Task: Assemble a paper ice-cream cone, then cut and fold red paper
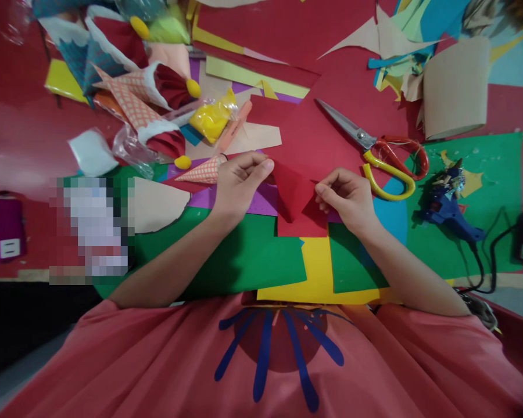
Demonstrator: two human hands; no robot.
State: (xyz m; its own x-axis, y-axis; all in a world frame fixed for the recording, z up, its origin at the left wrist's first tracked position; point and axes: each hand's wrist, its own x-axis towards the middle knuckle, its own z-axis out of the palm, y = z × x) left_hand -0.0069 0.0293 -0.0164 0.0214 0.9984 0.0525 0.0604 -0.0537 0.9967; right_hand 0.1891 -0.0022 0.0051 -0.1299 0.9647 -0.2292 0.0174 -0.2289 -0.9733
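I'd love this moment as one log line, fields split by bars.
left hand: pinching folded red paper | right hand: pinching its right edge | scissors: lying beyond right hand | glue gun: on green sheet

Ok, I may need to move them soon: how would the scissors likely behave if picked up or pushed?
The scissors would probably feel fairly heavy for their size, given the metal blades. Lying flat, they'd likely slide rather than roll. Lifted by the yellow handle, they might swing at the pivot.

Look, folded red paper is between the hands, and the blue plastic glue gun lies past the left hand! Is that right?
No: the head view shows the blue plastic glue gun past the right hand. Folded red paper is between the hands.
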